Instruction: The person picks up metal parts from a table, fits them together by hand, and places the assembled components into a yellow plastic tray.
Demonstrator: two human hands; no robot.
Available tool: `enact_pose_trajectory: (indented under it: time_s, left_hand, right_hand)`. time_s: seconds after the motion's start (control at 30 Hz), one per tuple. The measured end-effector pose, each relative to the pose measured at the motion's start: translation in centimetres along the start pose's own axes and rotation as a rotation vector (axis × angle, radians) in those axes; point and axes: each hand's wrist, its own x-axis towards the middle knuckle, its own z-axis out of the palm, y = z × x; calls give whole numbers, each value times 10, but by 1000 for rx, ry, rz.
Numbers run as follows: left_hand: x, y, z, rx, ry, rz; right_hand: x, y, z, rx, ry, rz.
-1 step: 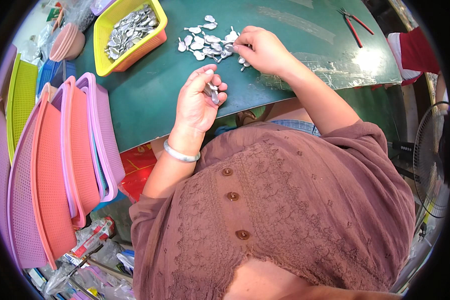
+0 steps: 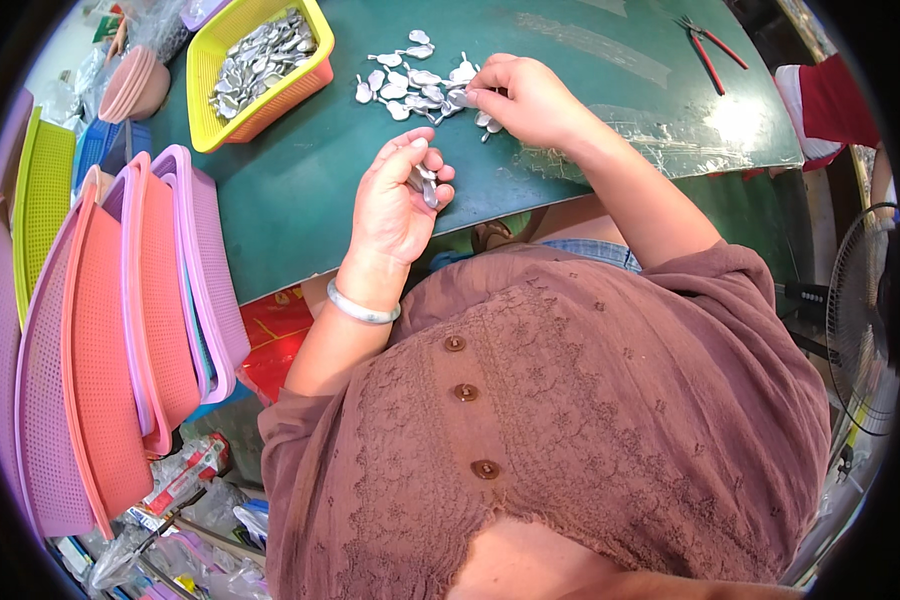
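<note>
My left hand [image 2: 395, 195], palm up near the table's front edge, has its fingers curled round a few small silver metal pieces [image 2: 426, 187]. A pale bangle circles that wrist. Over the right side of a loose pile of flat, rounded silver pieces [image 2: 410, 85], my right hand [image 2: 525, 100] pinches one silver piece [image 2: 460, 98] between thumb and fingers. The pieces have narrow stems or tips; their exact kind cannot be made out. Left of the pile, a yellow basket [image 2: 202, 90] nested in an orange one holds many more such pieces.
Red-handled pliers [image 2: 711, 62] lie far right on the green table [image 2: 300, 200]. Purple and coral plastic baskets [image 2: 110, 380] stand stacked at the left, near pink cups [image 2: 135, 85]. A fan [image 2: 865, 310] is at the right, below another person's red sleeve [image 2: 838, 100].
</note>
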Motion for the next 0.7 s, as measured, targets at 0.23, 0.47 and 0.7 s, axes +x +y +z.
enact_pose_trajectory:
  time_s: [0.23, 0.47, 0.7]
  left_hand:
    - [2, -1, 10, 1, -16, -26]
    - [3, -1, 10, 43, -42, 39]
    - [3, 0, -1, 7, -90, 17]
  right_hand:
    - [-6, -25, -13, 314, -196, 134]
    - [-15, -23, -9, 118, -36, -338]
    - [-21, 6, -21, -238, 42, -265]
